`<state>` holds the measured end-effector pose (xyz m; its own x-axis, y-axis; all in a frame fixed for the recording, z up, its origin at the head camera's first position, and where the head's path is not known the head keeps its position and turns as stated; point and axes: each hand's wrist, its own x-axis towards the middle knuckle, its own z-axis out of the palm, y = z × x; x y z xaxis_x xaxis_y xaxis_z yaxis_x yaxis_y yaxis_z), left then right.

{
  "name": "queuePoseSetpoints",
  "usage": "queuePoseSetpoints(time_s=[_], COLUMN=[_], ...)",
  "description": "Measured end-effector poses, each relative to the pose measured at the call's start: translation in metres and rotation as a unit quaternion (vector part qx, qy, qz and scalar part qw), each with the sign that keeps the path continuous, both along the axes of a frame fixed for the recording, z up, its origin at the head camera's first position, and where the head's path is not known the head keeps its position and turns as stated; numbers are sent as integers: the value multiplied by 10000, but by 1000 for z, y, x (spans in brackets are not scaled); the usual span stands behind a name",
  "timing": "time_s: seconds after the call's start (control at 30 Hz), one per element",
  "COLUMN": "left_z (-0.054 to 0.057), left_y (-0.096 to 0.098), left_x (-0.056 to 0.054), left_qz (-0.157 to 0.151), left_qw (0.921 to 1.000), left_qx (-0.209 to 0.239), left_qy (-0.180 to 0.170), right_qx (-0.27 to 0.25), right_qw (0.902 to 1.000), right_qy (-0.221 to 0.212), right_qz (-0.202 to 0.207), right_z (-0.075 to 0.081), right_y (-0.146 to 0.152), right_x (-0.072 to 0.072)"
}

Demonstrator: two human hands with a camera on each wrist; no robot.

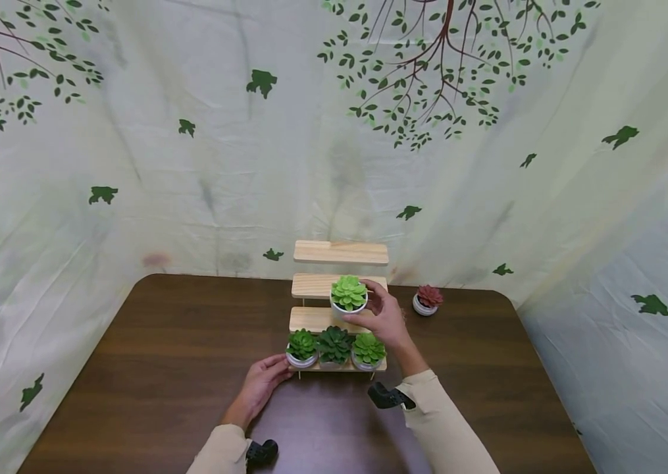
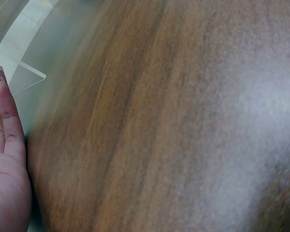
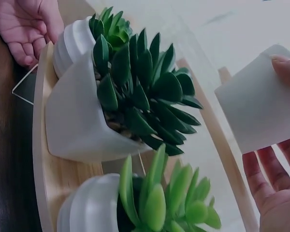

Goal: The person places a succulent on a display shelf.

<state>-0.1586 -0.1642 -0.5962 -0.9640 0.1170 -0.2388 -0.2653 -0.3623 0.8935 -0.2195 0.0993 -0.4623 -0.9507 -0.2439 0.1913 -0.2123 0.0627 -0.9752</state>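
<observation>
My right hand (image 1: 384,319) grips a smooth white pot (image 3: 261,101) between thumb and fingers. The light green succulent (image 1: 348,292) in it overlaps the middle tiers of a wooden plant stand (image 1: 341,252) in the head view. At the left end of the lowest tier, my left hand (image 1: 262,382) holds the stand's edge, its thumb close to a ribbed pot (image 3: 75,46). On that tier, a dark green succulent (image 3: 145,87) in an angular white pot stands between two lighter green succulents. Only part of the left palm and fingers (image 2: 8,113) shows in the left wrist view.
A red succulent (image 1: 428,297) in a ribbed white pot stands on the brown table (image 1: 191,342), right of the stand. Behind the table hangs a pale curtain (image 1: 221,164) printed with leaves and branches. Thin wire legs (image 3: 21,87) support the stand.
</observation>
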Motion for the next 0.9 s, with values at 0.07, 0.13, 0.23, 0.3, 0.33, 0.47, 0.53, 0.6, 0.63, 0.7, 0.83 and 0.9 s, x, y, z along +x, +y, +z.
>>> queuePoseSetpoints(time_s=[0.07,0.13,0.23,0.3,0.33,0.47,0.53,0.6,0.63,0.7,0.83,0.9], left_z=[0,0,0,0,-1,-2,-3,-2,-3,-2,-2,-1], left_y=[0,-1,0,-1,-1,-2,-2,-2,-2,-1,-1,-2], left_x=[1,1,2,1,1,1,0,0,0,0,0,0], left_qz=[-6,1,98,130,145,85,82,91,95,110,28,-10], left_qw=[10000,9999,9999,9999,9999,9999,9999,9999,9999,9999,10000,10000], left_qx=[-27,-39,-36,-3,6,28,21,24,35,41,81,83], left_qy=[65,97,61,25,39,108,135,107,79,37,23,44], right_qx=[-104,-175,-294,-356,-372,-262,-150,-75,-38,57,212,300], right_qw=[9999,9997,9991,9985,9982,9987,9991,9992,9991,9991,9991,9990], right_qy=[-73,-135,-210,-255,-260,-257,-252,-279,-305,-329,-312,-244], right_qz=[66,114,238,342,388,361,314,283,279,245,219,214], right_z=[2,3,3,2,2,1,-1,-1,-1,-1,-1,-3], right_y=[-4,-7,-12,-15,-16,-22,-25,-28,-30,-33,-39,-42], right_x=[0,0,-1,-2,-2,-3,-4,-4,-4,-3,-2,-2])
